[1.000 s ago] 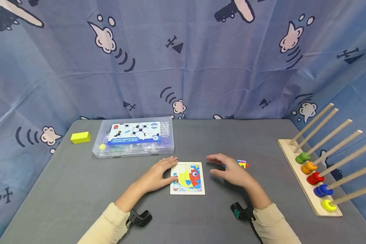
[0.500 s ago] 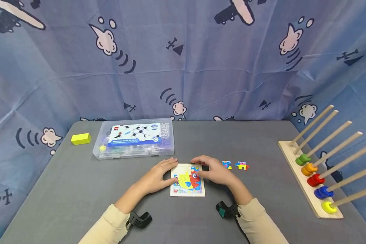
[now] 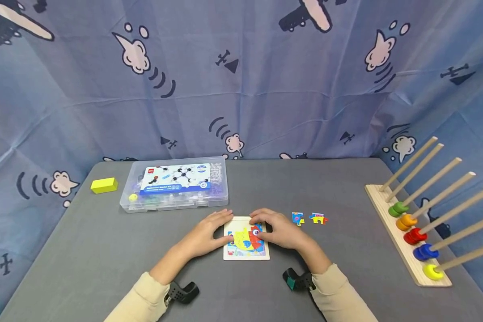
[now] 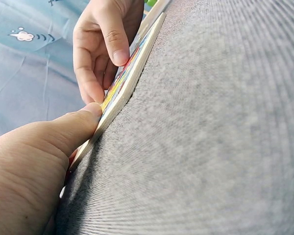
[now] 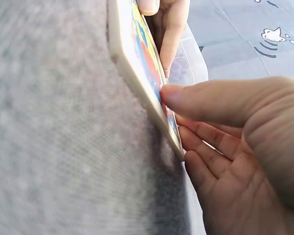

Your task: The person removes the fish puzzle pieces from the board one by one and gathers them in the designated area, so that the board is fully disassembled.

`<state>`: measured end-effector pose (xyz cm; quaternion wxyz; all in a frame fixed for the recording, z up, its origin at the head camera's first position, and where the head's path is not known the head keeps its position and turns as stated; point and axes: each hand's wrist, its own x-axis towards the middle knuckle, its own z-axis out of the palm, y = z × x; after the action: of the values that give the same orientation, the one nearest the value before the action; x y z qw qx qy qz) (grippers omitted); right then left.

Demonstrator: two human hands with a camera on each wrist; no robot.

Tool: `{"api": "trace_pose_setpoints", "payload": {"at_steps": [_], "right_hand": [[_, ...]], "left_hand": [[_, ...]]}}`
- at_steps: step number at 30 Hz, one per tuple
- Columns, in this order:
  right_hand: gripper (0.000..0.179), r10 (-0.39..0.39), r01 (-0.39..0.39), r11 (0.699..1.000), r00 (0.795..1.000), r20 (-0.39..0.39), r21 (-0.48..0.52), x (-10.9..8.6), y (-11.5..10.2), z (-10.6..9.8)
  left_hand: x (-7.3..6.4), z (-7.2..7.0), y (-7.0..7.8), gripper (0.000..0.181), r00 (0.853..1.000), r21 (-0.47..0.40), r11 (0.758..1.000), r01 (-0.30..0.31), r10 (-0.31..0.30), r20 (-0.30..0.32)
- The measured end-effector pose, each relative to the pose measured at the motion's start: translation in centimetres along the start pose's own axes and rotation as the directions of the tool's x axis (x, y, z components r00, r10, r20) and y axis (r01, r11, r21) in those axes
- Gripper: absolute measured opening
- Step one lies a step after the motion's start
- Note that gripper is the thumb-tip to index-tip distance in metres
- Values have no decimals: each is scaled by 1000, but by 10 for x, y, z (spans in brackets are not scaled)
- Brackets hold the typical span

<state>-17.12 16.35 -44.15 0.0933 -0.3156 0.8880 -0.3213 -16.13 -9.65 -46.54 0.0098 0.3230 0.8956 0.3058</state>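
A small wooden jigsaw puzzle (image 3: 244, 243) with a yellow and red fish-like picture lies on the grey table in the head view. My left hand (image 3: 202, 234) grips its left side, the thumb (image 4: 90, 112) over the edge in the left wrist view. From the right, my right hand (image 3: 282, 231) holds the board, its thumb (image 5: 179, 95) touching the picture and its curled fingers by the far and right edges. Two loose puzzle pieces, a mostly blue piece (image 3: 298, 218) and a yellow-and-red piece (image 3: 318, 218), lie right of that hand.
Behind the left hand sits a clear plastic box with a molecular model kit (image 3: 175, 184). A yellow block (image 3: 104, 185) lies further left. At the right edge stands a wooden peg rack (image 3: 406, 235) with coloured rings and tall pegs. A patterned curtain (image 3: 241, 80) hangs behind the table.
My right hand has moved left from beside the loose pieces onto the puzzle's right side, uncovering both pieces. The left hand has stayed at the board's left edge.
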Motion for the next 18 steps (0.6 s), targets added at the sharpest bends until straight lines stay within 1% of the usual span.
{"api": "trace_pose_setpoints", "payload": {"at_steps": [8, 18], "right_hand": [[23, -4, 4, 1000, 1000, 4, -28, 2, -2, 1], [19, 1, -1, 1000, 1000, 10, -19, 1, -3, 3]], "left_hand": [[1, 1, -2, 60, 1000, 6, 1000, 4, -4, 1], [1, 2, -4, 60, 1000, 10, 1000, -6, 6, -8]]}}
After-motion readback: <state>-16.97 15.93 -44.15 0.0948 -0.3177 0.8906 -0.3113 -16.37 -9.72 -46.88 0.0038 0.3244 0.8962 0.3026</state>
